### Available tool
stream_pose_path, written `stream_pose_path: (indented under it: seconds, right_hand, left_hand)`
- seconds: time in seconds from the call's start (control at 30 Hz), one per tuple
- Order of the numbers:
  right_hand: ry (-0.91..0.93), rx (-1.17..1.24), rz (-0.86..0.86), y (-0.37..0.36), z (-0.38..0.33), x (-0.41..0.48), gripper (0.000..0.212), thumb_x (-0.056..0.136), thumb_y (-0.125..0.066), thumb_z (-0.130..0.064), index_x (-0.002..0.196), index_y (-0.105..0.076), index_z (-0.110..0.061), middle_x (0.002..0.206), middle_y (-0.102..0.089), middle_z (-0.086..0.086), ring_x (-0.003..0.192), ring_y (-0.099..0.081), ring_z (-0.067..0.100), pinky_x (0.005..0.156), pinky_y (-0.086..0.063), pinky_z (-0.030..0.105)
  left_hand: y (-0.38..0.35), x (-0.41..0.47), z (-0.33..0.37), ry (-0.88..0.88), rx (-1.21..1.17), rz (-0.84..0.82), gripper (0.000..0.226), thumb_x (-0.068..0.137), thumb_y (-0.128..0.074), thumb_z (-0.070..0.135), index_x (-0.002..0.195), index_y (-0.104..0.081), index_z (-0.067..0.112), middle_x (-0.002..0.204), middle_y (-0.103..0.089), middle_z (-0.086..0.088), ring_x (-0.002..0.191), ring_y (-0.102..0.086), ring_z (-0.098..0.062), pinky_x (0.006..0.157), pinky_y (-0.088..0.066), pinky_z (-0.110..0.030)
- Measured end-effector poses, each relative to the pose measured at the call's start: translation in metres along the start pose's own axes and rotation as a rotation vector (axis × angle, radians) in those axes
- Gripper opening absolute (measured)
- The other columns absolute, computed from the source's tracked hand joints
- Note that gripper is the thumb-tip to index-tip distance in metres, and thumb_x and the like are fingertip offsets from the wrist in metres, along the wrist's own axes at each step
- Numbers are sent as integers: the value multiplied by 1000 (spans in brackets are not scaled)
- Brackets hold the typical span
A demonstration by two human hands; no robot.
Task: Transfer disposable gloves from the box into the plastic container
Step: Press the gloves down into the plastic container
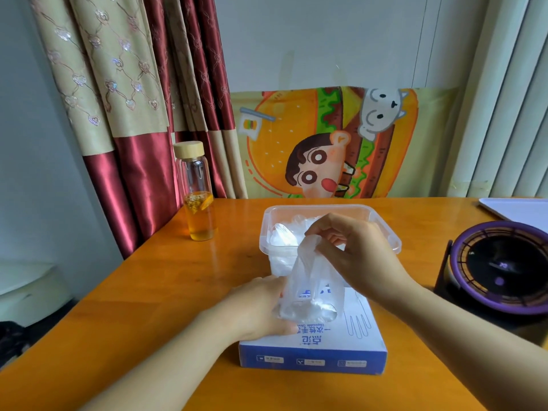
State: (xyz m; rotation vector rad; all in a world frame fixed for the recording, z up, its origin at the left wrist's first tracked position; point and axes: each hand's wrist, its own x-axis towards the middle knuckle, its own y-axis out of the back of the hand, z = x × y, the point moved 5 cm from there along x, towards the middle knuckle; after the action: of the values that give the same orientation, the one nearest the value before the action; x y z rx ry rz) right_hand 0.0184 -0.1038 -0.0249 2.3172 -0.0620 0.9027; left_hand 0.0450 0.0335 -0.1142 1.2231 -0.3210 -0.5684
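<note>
A blue and white glove box [341, 345] lies flat on the orange table near me. Behind it stands a clear plastic container [382, 225] with several crumpled clear gloves inside. My right hand [353, 253] pinches the top of a clear disposable glove [311, 289], which hangs from the fingers down to the box's opening. My left hand [255, 310] rests flat on the left part of the box top, fingers partly hidden behind the hanging glove.
A glass bottle [197, 191] with a wooden cap and amber liquid stands at the table's far left. A purple and black round fan [504, 265] sits at the right. A white tray corner [516, 209] shows at far right. Curtains and a cartoon cloth hang behind.
</note>
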Motion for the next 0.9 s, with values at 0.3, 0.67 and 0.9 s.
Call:
stream_pose_path:
  seconds: [0.3, 0.67, 0.9]
  right_hand:
    - [71, -98, 68, 11, -8, 6, 18, 84, -63, -1, 87, -69, -17, 76, -60, -23, 86, -59, -1, 70, -47, 6]
    - [113, -128, 168, 27, -14, 19, 11, 85, -64, -5, 89, -72, -12, 77, -72, -3, 73, -65, 9, 69, -51, 17]
    - [130, -104, 203, 33, -16, 23, 7, 88, -64, -11, 90, -70, -10, 72, -70, -6, 75, -65, 2, 66, -50, 12]
  left_hand:
    - [-4, 3, -2, 7, 40, -8, 22, 94, -53, 40, 115, -51, 34, 109, -61, 8, 90, -57, -8, 87, -52, -32]
    - [-1, 0, -1, 43, 43, -14, 25, 89, -58, 43, 73, -41, 34, 76, -52, 9, 69, -52, -10, 60, -37, -22]
    - [2, -3, 0, 53, 39, -41, 16, 88, -56, 41, 82, -55, 26, 81, -60, 2, 76, -59, -15, 76, -54, -36]
